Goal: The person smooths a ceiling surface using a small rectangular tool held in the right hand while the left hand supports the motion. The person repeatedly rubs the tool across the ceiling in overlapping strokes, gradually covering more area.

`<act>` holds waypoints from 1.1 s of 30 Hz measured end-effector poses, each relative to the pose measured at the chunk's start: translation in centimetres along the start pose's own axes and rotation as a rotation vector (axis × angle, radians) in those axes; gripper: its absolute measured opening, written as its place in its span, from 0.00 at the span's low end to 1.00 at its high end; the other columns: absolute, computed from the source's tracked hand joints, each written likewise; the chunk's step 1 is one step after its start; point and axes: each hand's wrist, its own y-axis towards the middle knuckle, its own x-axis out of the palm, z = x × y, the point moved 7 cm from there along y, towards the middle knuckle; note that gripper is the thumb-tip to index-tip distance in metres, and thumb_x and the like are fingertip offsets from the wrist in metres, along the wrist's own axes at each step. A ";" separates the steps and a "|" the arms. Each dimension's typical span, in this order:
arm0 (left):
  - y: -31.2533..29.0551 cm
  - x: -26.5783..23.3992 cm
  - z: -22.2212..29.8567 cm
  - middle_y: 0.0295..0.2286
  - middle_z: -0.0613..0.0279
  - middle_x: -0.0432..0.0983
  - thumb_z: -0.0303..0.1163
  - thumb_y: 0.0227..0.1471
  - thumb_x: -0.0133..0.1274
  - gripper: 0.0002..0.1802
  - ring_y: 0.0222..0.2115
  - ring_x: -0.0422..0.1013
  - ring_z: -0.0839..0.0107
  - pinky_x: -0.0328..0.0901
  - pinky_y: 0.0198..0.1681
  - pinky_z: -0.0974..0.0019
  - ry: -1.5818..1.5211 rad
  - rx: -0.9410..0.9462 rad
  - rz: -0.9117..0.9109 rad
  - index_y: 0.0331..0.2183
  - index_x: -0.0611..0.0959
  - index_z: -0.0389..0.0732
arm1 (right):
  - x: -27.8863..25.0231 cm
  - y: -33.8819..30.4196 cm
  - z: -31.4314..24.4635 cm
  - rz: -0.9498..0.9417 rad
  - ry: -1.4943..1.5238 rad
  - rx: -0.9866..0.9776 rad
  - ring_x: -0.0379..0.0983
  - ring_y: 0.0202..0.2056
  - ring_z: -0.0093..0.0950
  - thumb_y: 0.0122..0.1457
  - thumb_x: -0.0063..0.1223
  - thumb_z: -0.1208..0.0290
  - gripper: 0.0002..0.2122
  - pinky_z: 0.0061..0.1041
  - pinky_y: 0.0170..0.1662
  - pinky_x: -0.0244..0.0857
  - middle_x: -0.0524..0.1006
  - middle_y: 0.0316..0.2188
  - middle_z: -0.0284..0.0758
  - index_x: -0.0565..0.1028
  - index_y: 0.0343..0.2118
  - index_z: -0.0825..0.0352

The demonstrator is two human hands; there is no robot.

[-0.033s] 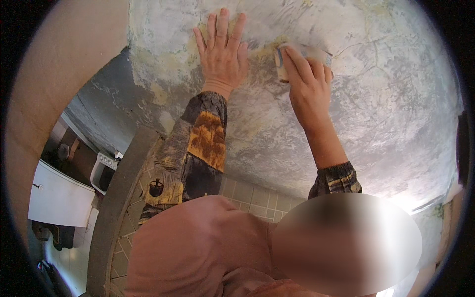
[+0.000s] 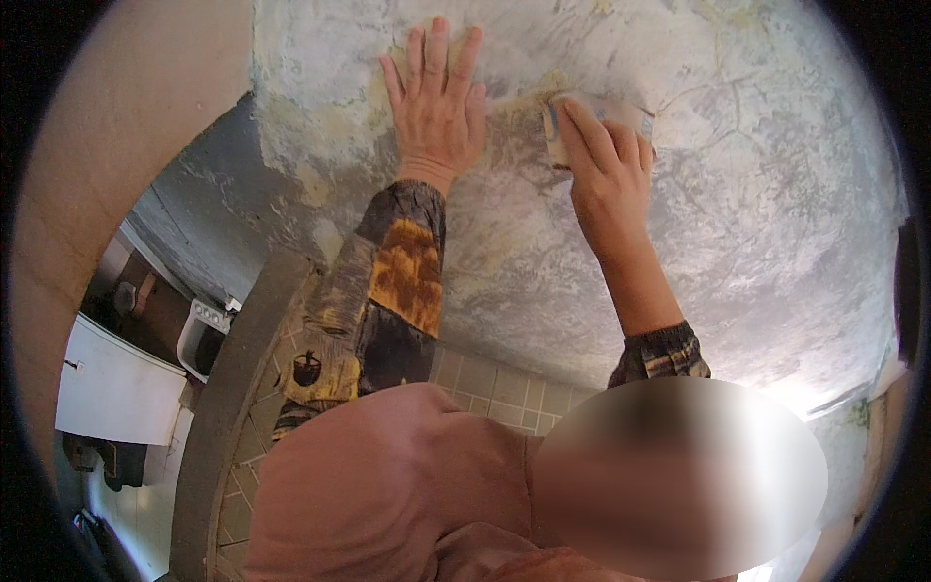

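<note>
My left hand [image 2: 435, 107] lies flat against a patchy grey-and-white wall [image 2: 524, 233], its fingers spread and nothing in it. To its right, my right hand [image 2: 609, 173] presses a piece of sandpaper [image 2: 561, 145] to the same wall. The sandpaper is pale beige with bluish marks on its back and a brownish lower edge. My fingers lie across it, covering its middle, and its rough face is turned to the wall. Yellowish patches and fine cracks show on the wall surface around both hands.
A tiled floor [image 2: 504, 388] lies below the wall, with a raised dark ledge [image 2: 218, 427] along its left. Beyond stand a white cabinet-like panel [image 2: 116, 388] and a small white appliance [image 2: 204, 335]. A plain beige wall [image 2: 145, 116] rises at far left. Bright light enters at lower right.
My right hand has slid slightly down the wall with the sandpaper. My left hand stays in place.
</note>
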 end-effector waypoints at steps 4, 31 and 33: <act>0.1 0.2 -0.2 0.65 0.59 0.48 0.41 0.59 0.44 0.32 0.65 0.45 0.52 0.33 0.66 0.37 0.008 -0.006 -0.005 0.64 0.61 0.58 | -0.8 -1.1 0.1 -0.072 -0.001 0.061 0.68 0.43 0.30 0.47 0.53 0.78 0.22 0.33 0.49 0.60 0.72 0.52 0.26 0.76 0.50 0.65; 0.0 0.3 -0.3 0.66 0.59 0.47 0.40 0.59 0.44 0.33 0.66 0.44 0.52 0.32 0.66 0.38 -0.001 0.005 0.003 0.65 0.60 0.58 | -0.6 -0.9 0.3 -0.058 0.016 0.070 0.68 0.43 0.29 0.46 0.53 0.80 0.24 0.32 0.49 0.60 0.73 0.51 0.25 0.76 0.51 0.63; 0.0 0.2 -0.2 0.66 0.59 0.47 0.41 0.59 0.44 0.33 0.66 0.44 0.52 0.32 0.66 0.38 -0.001 0.006 0.009 0.65 0.60 0.58 | -0.5 -0.5 0.2 -0.058 0.019 0.062 0.68 0.43 0.29 0.46 0.53 0.80 0.24 0.33 0.49 0.60 0.73 0.51 0.25 0.76 0.51 0.63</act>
